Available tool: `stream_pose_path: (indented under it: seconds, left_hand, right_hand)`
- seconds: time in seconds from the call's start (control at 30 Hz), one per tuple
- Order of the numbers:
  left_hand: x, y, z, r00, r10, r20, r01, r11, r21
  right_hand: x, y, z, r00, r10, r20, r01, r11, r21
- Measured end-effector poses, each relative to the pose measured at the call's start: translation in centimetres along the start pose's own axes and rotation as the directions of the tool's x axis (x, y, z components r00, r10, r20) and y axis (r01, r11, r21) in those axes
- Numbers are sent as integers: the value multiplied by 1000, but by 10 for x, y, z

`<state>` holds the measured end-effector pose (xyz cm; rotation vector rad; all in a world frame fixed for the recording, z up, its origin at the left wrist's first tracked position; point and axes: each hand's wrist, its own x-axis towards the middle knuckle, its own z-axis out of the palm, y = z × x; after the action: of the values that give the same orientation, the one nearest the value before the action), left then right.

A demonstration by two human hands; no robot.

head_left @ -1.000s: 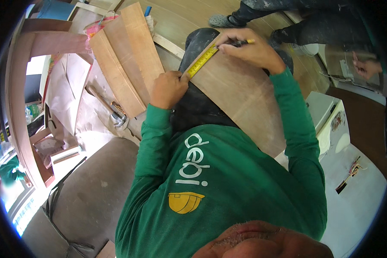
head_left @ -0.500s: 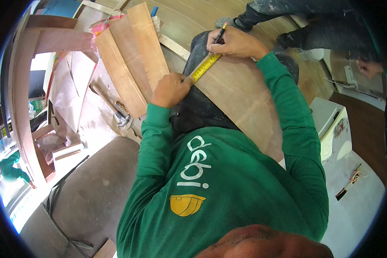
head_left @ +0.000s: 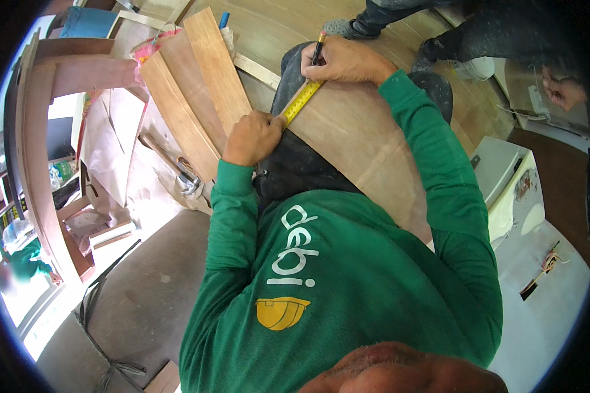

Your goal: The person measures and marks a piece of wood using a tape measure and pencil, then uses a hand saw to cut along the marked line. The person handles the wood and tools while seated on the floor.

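A thin plywood panel [head_left: 373,137] lies across my lap, over my dark trousers. Along its far left edge stretches a yellow tape measure blade [head_left: 302,103]. My left hand [head_left: 252,139] is closed on the near end of the tape, its thumb by the panel's edge; the palm hides whatever else is in it. My right hand [head_left: 351,60] rests at the far end of the blade. Between its fingers it grips a dark pencil [head_left: 318,47], whose eraser end points up and away; the tip is hidden behind the fingers.
Wooden boards [head_left: 217,72] lean beyond my left hand. A hammer [head_left: 170,159] lies left of them. Left stands a wooden frame [head_left: 46,157]; a brown cushioned surface [head_left: 147,275] is near left. Another person's legs [head_left: 406,19] and hand [head_left: 564,90] show at upper right, above a white cabinet [head_left: 505,173].
Both hands appear slightly further left in the picture, and the surroundings have shifted a little too. The tape and pencil stay in the same grips.
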<state>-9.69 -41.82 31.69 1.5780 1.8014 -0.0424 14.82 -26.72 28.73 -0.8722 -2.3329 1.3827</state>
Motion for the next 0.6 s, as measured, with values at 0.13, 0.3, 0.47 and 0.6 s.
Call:
stream_pose_path:
  seconds: [0.13, 0.3, 0.47, 0.6]
  left_hand:
    - [-1, 3, -1, 999, -29, 13, 29, 999, -33]
    - [-5, 7, -2, 1000, -19, -5, 19, 1000, -25]
    - [2, -3, 2, 1000, -3, -5, 3, 1000, -15]
    - [3, -6, 3, 1000, 19, -5, -19, 1000, -9]
  right_hand:
    - [-1, 2, 2, 1000, 16, -7, -16, 1000, 16]
    - [0, 5, 3, 1000, -10, -1, 10, 1000, 16]
    - [3, 13, 6, 999, -26, -32, 25, 1000, -17]
    - [2, 10, 5, 1000, -5, -23, 4, 1000, -25]
